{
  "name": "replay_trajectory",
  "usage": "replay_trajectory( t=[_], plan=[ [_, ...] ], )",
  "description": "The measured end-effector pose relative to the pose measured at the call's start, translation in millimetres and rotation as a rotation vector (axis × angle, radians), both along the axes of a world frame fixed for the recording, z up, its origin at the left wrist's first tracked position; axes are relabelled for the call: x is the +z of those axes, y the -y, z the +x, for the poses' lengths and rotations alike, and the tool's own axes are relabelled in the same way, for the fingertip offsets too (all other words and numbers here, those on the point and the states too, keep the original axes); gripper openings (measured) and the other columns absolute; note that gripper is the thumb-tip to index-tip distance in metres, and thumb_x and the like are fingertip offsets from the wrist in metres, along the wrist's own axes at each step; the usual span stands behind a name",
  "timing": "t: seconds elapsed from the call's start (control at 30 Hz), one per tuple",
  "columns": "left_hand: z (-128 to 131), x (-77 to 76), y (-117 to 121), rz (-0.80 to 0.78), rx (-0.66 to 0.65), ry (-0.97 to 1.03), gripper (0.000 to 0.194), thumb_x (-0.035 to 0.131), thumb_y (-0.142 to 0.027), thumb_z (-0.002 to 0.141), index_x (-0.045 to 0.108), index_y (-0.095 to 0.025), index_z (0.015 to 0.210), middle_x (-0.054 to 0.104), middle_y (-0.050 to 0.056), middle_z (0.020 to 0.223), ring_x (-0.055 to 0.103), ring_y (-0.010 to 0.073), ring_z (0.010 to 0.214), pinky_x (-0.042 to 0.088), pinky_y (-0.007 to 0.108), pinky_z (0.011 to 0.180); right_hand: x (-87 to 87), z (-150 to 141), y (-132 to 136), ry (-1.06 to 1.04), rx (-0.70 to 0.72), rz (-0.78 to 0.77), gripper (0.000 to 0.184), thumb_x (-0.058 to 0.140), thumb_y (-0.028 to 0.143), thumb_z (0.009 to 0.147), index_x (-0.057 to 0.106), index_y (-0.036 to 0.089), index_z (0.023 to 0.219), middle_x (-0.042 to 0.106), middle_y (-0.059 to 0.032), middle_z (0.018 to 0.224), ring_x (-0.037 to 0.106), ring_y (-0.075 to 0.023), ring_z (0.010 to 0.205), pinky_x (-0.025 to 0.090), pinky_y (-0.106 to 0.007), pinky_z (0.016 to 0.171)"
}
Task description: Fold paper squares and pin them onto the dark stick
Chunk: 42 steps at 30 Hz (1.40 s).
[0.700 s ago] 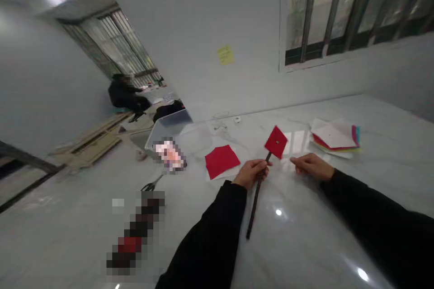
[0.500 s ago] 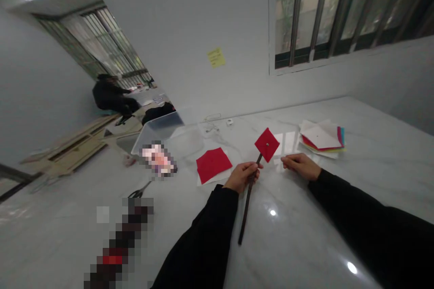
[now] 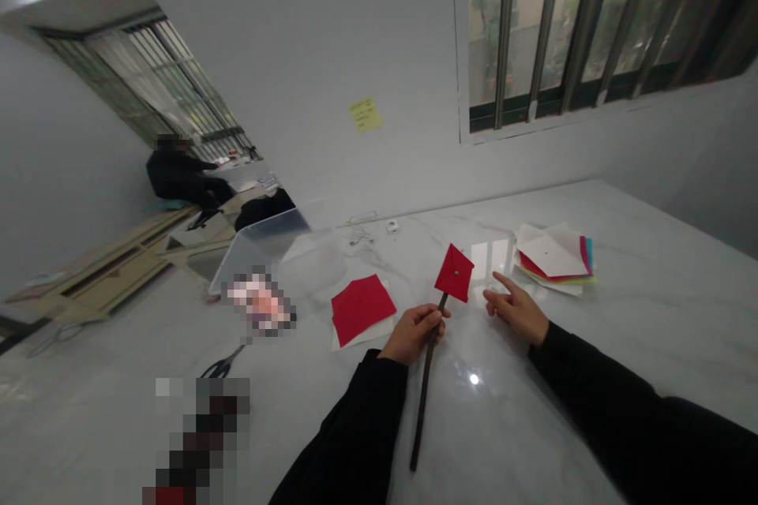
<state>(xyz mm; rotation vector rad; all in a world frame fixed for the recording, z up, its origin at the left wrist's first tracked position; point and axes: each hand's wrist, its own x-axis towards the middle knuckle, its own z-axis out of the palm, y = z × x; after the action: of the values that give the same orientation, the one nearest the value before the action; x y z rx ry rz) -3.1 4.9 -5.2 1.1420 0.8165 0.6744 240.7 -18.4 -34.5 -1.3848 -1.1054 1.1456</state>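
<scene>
My left hand is closed around a dark brown stick, just under its upper end. A small red paper pinwheel, folded to a square with a pin at its centre, is fixed to the top of that stick. To the right of the pinwheel, my right hand is apart from it and holds nothing, index finger stretched out and the other fingers partly bent. Left of my left hand, red paper sheets lie over a white sheet on the marble-patterned table.
A stack of coloured and white paper lies at the right. Scissors and a clear plastic bin are at the left, beside blurred-out items. A yellow note sticks to the wall. Another person sits farther back.
My right hand has opened, its index finger now extended. The pinwheel's head has turned slightly on the stick. The whole view has shifted a little, so things sit lower and further left.
</scene>
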Motion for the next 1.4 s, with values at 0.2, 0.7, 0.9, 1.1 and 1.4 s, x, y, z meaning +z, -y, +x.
replay_trajectory(
  t=[0.2,0.7,0.9,1.1,1.4],
  plan=[
    [-1.3,1.4,1.9,0.053,-0.084,-0.052,0.044,0.069,-0.049,0.081,0.068,-0.009,0.098,0.057,0.001,0.064,0.047,0.0079,0.053,0.032,0.023,0.055,2.5,10.2,-0.7,0.355,-0.062,0.238,0.068,0.056,0.050,0.087,0.044,0.016,0.145,0.062,0.0023,0.062,0.056,-0.0173,0.056,0.045,-0.031,0.061],
    [-0.8,4.7,4.1,0.060,-0.152,-0.079,0.041,0.071,-0.046,0.080,0.072,-0.010,0.097,0.058,0.001,0.066,0.049,0.0100,0.059,0.033,0.024,0.059,-9.2,25.5,-9.4,0.617,0.084,0.245,0.042,0.050,0.044,0.092,0.065,0.019,0.122,0.068,-0.0009,0.069,0.060,-0.0184,0.059,0.044,-0.030,0.059],
    [-0.9,3.7,3.1,0.053,-0.148,-0.091,0.042,0.072,-0.048,0.077,0.073,-0.011,0.097,0.059,0.001,0.066,0.050,0.0111,0.060,0.034,0.025,0.060,-4.8,22.3,-7.1,0.611,0.097,0.228,0.046,0.051,0.047,0.091,0.064,0.019,0.125,0.067,-0.0006,0.068,0.059,-0.0179,0.058,0.043,-0.031,0.060],
    [-1.7,1.8,2.0,0.074,-0.139,-0.087,0.044,0.070,-0.050,0.079,0.072,-0.011,0.099,0.059,0.001,0.066,0.048,0.0101,0.057,0.032,0.024,0.058,4.0,21.6,-4.3,0.509,0.181,0.135,0.050,0.045,0.060,0.091,0.074,0.019,0.086,0.064,-0.0012,0.060,0.057,-0.0184,0.057,0.043,-0.031,0.061],
    [-1.8,-0.3,3.2,0.066,-0.077,-0.025,0.051,0.069,-0.054,0.080,0.069,-0.008,0.102,0.058,0.002,0.066,0.048,0.0093,0.056,0.034,0.024,0.059,3.5,19.0,-0.1,0.591,0.310,0.141,0.053,0.043,0.060,0.092,0.059,0.020,0.061,0.052,0.0017,0.053,0.047,-0.0151,0.054,0.034,-0.028,0.055]
  ],
)
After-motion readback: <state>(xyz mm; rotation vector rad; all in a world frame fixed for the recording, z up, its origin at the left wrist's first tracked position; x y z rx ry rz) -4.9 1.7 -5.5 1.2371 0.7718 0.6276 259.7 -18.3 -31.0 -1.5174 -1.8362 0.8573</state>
